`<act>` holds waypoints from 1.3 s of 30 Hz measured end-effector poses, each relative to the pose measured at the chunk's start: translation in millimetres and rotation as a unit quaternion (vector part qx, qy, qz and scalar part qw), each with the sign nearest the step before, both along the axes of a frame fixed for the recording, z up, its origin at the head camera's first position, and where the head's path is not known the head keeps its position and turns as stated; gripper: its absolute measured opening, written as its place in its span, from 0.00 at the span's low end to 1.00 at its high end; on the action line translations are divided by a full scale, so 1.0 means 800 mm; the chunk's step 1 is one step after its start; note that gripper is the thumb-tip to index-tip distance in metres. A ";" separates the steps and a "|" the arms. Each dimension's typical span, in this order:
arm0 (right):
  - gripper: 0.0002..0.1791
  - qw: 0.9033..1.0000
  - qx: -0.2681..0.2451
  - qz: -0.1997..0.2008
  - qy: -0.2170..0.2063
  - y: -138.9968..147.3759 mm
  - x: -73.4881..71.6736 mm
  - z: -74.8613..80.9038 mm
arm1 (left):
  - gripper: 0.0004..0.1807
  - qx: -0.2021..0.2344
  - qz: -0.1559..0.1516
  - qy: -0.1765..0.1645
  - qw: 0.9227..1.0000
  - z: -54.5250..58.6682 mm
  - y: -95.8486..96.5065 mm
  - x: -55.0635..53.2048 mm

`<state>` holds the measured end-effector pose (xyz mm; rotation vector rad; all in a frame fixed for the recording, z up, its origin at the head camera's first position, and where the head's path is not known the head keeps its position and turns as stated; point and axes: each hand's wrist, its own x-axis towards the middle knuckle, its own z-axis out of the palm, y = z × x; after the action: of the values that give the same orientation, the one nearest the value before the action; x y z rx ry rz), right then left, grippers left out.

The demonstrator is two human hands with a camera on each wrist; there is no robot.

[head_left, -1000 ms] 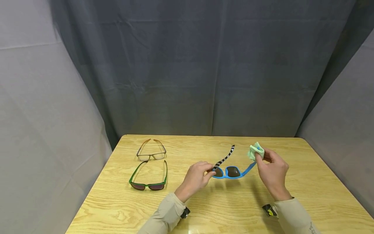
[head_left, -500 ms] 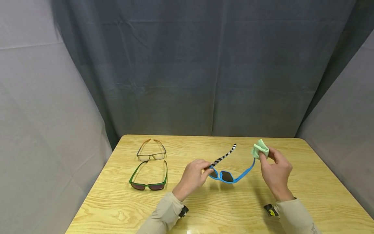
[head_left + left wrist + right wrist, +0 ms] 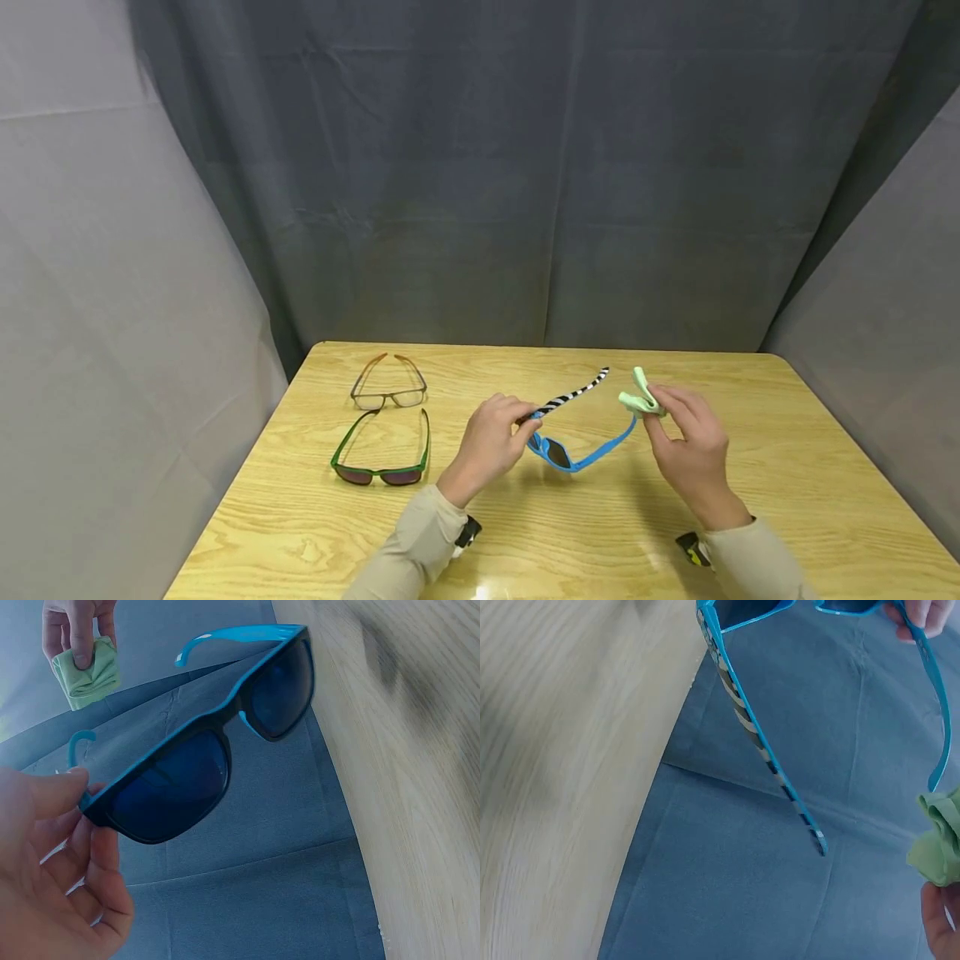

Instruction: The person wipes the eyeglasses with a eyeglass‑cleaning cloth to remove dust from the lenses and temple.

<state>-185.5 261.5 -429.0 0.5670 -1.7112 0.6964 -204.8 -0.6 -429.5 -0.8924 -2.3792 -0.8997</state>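
Observation:
My left hand pinches a pair of blue-framed sunglasses by one front corner, beside the hinge. They hang tilted above the table, both temples unfolded; one temple's outer face is striped black and white. In the left wrist view, thumb and fingertips grip the frame of the dark-lensed sunglasses. A folded light green cloth is pinched between thumb and fingers of my right hand. From the left wrist, the cloth appears apart from the sunglasses. In the head view it overlaps one temple's tip; contact is unclear.
Green-framed sunglasses lie with temples unfolded on the left of the wooden table. Behind them lie clear-lensed glasses with orange-brown temple tips. A dark curtain hangs behind the table, with pale cloth walls on either side.
The blue sunglasses have turned in my left hand, their free lens end swinging left and down. My right hand, with the cloth, moved slightly right, then back left. The cloth's folds have changed.

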 end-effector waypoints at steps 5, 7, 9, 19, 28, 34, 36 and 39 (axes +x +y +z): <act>0.18 0.998 0.049 0.037 0.031 -0.010 0.000 -0.001 | 0.06 -0.008 -0.001 0.001 1.000 0.002 0.000 0.000; 0.17 0.996 0.066 0.045 0.036 -0.013 0.000 -0.001 | 0.07 -0.012 -0.001 -0.001 1.000 0.003 0.000 0.001; 0.17 0.995 0.083 0.048 0.034 -0.015 0.001 -0.002 | 0.07 -0.018 0.001 -0.004 1.000 0.004 0.001 0.001; 0.17 0.986 0.159 0.044 0.024 -0.030 0.006 -0.006 | 0.09 -0.063 0.009 -0.019 0.998 0.007 0.005 0.005; 0.17 0.976 0.208 0.052 0.035 -0.047 0.005 -0.007 | 0.06 -0.079 0.014 -0.012 0.997 0.012 0.010 0.006; 0.16 0.971 0.225 0.040 0.063 -0.052 0.007 -0.007 | 0.07 -0.098 0.017 -0.009 0.995 0.012 0.013 0.009; 0.16 0.971 0.228 0.038 0.066 -0.053 0.008 -0.007 | 0.07 -0.102 0.019 -0.008 0.995 0.012 0.014 0.009; 0.17 0.971 0.230 0.038 0.059 -0.053 0.008 -0.008 | 0.06 -0.103 0.021 -0.008 0.994 0.012 0.016 0.011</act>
<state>-178.9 218.8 -435.2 0.9812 -1.7500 0.3042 -196.2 12.0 -419.6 -0.9109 -2.5273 -0.6563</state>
